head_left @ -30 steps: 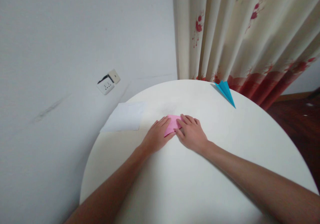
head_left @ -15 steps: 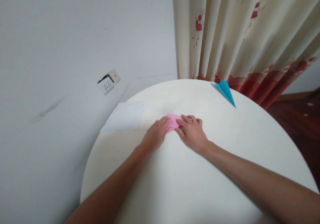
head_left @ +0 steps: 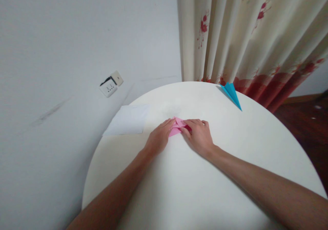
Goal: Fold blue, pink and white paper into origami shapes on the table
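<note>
A small piece of folded pink paper (head_left: 175, 131) lies on the white round table (head_left: 184, 189), with creases and a slightly raised flap showing. On its left side, my left hand (head_left: 159, 136) rests with fingers close together and holds it against the tabletop. My right hand (head_left: 200, 134) grips the right side between thumb and fingers, and the paper's right end is partly hidden by them.
White paper sheets (head_left: 126, 120) lie at the table's left edge by the wall. A blue paper plane (head_left: 232, 95) sits at the far right edge, in front of a patterned curtain (head_left: 230, 35). A wall socket (head_left: 108, 88) is at the left.
My right thumb and fingers have shifted on the pink paper, and its right flap is now lifted and opened a little. My left hand has barely moved.
</note>
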### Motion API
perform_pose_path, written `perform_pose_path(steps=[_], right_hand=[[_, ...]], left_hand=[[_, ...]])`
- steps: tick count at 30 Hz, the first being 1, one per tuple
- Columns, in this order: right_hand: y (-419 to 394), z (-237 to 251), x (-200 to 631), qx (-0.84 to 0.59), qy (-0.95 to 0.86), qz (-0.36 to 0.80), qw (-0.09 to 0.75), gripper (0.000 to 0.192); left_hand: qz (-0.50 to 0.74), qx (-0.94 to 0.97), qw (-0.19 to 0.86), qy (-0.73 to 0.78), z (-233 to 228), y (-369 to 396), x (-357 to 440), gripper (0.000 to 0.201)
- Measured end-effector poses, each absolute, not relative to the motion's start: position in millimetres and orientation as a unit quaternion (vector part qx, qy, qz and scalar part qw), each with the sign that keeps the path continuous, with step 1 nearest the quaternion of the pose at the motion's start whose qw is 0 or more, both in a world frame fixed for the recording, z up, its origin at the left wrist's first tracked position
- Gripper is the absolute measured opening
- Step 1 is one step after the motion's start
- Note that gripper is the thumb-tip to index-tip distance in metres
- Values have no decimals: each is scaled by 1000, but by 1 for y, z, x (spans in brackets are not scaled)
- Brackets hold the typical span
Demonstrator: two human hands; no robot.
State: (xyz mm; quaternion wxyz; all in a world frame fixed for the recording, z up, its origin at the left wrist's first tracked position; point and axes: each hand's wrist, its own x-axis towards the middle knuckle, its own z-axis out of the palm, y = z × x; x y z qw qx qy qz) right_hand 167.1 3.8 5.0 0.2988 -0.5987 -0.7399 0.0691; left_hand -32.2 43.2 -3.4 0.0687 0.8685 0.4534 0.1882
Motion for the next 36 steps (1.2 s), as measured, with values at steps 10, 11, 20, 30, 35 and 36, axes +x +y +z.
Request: perform_pose_path(steps=[10, 11, 20, 30, 35, 36], right_hand=[[3, 10, 168, -595, -736, 101, 307, 34], [3, 10, 168, -597, -734, 100, 309, 35], [4, 6, 167, -578, -739, 94, 334, 33], [3, 3, 167, -502, -773, 127, 367, 38], [5, 0, 165, -473, -748, 162, 437, 52], [5, 0, 164, -476, -729, 176, 460, 53]], left_hand=[[226, 843, 112, 475, 3, 42, -30, 48], [227, 842, 112, 476, 3, 42, -29, 48], [208, 857, 65, 467, 0, 44, -30, 44], [177, 868, 30, 463, 16, 32, -27, 41], [158, 857, 51, 488, 20, 30, -24, 35], [160, 855, 54, 491, 21, 30, -24, 35]])
